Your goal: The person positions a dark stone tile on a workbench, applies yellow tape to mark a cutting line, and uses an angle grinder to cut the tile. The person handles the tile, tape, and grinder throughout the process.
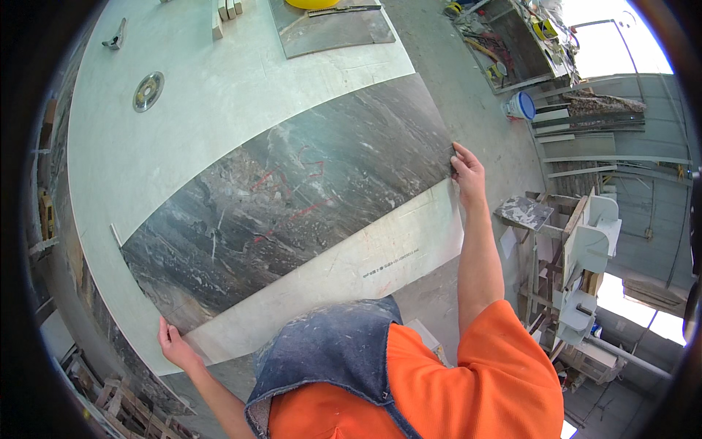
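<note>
A long dark grey stone slab (292, 190) with pale veins and red marks lies slantwise on a pale work table (219, 102). My left hand (178, 345) grips the slab's near left corner, thumb and fingers at its edge. At the opposite end, my right hand (469, 174) pinches the right edge, its thumb beside the fingers. The underside of the slab and the fingertips beneath it are hidden. Between the slab and my dusty blue apron (322, 336) shows a pale strip of the table top with small print.
Farther back on the table are a round cutting disc (148, 91), a small metal tool (115, 35), several light strips (227, 10) and a grey stone piece (336, 33) bearing a yellow object. A blue-lidded bucket (521, 106) and cluttered racks (578, 249) stand to the right.
</note>
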`<state>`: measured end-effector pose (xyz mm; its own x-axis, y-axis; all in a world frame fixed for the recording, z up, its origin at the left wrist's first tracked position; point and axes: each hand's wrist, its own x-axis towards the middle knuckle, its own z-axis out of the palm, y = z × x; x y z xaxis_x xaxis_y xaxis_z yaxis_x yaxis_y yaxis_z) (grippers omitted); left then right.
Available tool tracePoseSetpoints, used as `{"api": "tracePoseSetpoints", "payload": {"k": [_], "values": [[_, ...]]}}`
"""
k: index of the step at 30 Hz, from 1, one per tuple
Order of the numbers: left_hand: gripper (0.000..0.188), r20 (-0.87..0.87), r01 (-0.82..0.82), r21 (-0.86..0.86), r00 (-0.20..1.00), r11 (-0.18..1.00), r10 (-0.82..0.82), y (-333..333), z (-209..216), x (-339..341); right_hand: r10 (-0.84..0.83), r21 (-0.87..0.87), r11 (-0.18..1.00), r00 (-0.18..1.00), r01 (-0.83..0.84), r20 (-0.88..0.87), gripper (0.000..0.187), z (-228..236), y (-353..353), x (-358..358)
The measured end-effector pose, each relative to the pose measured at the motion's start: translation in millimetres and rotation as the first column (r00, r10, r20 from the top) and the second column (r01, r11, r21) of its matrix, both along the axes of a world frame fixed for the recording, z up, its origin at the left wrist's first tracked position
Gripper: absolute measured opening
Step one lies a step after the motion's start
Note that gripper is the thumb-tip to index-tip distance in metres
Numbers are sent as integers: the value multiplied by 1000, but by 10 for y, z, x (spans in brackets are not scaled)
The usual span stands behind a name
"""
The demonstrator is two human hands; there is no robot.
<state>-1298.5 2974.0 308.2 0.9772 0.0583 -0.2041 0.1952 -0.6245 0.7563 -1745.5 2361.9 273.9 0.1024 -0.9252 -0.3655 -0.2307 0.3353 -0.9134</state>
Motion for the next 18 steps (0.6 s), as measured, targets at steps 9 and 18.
{"api": "tracePoseSetpoints", "payload": {"k": [9,18], "values": [[41,17,4,-41,1000,999,-3,62,-74,9,0,7,1000,1000,0,-11,41,5,-21,-4],[40,22,16,-38,1000,999,-15,47,-70,4,-11,9,1000,1000,11,-13,40,31,-10,11]]}}
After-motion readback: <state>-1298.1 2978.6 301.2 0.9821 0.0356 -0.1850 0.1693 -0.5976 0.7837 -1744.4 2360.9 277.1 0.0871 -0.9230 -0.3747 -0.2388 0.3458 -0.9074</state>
